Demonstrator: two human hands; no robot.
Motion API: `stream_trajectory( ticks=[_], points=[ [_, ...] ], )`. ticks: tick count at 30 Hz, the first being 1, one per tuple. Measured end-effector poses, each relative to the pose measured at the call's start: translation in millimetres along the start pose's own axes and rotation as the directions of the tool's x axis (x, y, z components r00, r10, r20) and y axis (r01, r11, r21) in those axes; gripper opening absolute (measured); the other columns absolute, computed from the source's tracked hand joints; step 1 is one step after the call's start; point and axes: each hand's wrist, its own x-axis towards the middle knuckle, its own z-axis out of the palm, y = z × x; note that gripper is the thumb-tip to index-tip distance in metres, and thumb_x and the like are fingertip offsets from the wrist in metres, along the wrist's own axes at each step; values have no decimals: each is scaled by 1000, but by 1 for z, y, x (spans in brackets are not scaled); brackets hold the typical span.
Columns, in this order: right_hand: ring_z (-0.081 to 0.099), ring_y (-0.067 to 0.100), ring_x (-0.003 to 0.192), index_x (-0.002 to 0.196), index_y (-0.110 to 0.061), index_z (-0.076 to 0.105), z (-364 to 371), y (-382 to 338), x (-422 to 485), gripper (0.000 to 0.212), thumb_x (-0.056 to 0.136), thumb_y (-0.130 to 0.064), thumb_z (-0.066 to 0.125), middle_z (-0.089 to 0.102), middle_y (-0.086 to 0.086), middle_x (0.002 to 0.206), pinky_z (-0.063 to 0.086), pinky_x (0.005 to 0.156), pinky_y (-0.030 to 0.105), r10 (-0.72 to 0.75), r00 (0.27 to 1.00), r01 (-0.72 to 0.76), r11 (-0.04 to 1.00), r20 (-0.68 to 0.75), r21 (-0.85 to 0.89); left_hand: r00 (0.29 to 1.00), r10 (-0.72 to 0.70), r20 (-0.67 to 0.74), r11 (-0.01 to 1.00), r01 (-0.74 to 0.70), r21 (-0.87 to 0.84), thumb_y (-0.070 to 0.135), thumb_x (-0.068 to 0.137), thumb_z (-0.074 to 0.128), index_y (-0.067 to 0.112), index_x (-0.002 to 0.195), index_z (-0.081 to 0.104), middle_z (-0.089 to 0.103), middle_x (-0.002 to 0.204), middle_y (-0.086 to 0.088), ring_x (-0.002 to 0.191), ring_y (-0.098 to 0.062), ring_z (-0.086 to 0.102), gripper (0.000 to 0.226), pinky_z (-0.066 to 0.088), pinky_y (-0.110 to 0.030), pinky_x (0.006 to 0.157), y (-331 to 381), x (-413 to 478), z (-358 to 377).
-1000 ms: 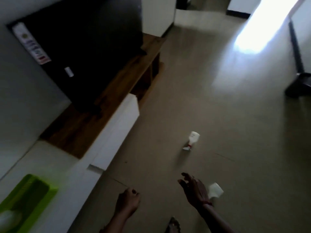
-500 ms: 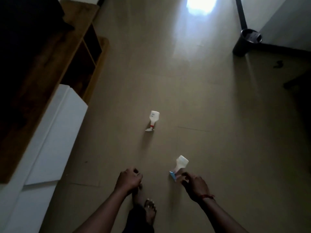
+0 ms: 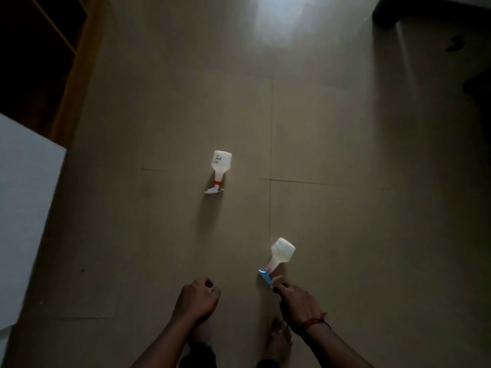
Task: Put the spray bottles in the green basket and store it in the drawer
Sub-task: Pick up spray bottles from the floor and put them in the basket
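Two white spray bottles are on the tan floor. The farther bottle (image 3: 221, 166) has a red collar and a white trigger and is untouched. The nearer bottle (image 3: 281, 254) has a blue trigger head. My right hand (image 3: 300, 301) reaches to that blue trigger, with its fingertips at or against it; I cannot tell whether they grip it. My left hand (image 3: 196, 298) hovers low over the floor to the left, curled into a loose fist with nothing in it. The green basket is out of view.
A white cabinet front (image 3: 26, 208) stands at the left edge, with a dark wooden shelf unit (image 3: 39, 62) behind it. A dark round bin (image 3: 388, 11) sits at the top right. My bare feet (image 3: 279, 338) are at the bottom.
The view swung away from the TV unit and green basket down to the floor. My right hand came up to the blue-trigger bottle. Both bottles now appear closer.
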Motion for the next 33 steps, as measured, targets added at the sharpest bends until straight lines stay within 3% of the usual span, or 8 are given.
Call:
stream_trajectory(
  ticks=[11,15,17,19,24,26,29,33],
  points=[
    [61,40,97,128,-4,50,108,70,179,34,95,-11,42,55,17,117,50,75,47,-104,991,123,952,79,-280,998,42,-55,998,-40,46,34,84,61,18,104,68,74,89,-6,96,-27,67,27,47,-28,78,-6,167,75],
    [65,32,66,93,-5,69,128,81,219,14,82,-13,65,62,13,87,49,51,38,-168,971,232,841,171,-488,998,22,-66,999,-20,28,34,84,61,19,103,68,61,65,6,85,-24,64,25,41,-25,70,-14,202,102],
    [57,23,40,61,-14,70,142,87,237,20,52,-22,87,59,5,59,40,32,27,-182,969,245,801,168,-547,997,15,-73,1000,-14,13,34,84,61,19,102,68,61,66,6,81,-23,63,24,40,-25,69,-19,213,111],
    [56,21,36,55,-14,69,157,92,254,25,43,-24,90,59,4,54,38,30,25,-171,973,230,783,156,-578,997,11,-73,1000,-10,8,34,84,62,19,101,69,68,74,0,86,-24,66,23,44,-26,71,-27,222,118],
    [65,20,60,82,-12,70,173,93,270,16,83,-26,65,66,7,78,39,44,26,-227,951,308,664,208,-682,992,-1,-128,1000,-3,-31,33,83,64,19,98,70,75,89,-4,90,-23,69,21,47,-26,75,-39,234,125],
    [65,20,64,83,-10,68,172,91,270,16,86,-24,63,65,8,79,38,46,27,-197,956,293,668,217,-684,991,7,-134,999,-11,-32,32,83,64,20,97,70,75,86,-3,86,-22,69,20,46,-25,72,-41,232,126],
    [56,20,39,54,-15,64,168,90,265,24,53,-21,87,58,4,52,37,32,23,-202,979,175,816,11,-552,991,6,-132,1000,-8,-13,33,83,64,20,97,70,75,82,-2,83,-22,69,19,46,-25,71,-43,222,122],
    [68,31,69,88,-11,65,132,76,231,15,74,-6,66,68,10,79,51,51,37,-78,972,39,984,-223,-171,989,8,-151,1000,-11,-19,32,83,64,20,96,70,75,85,-6,88,-25,69,18,45,-26,72,-35,192,104]
  ],
)
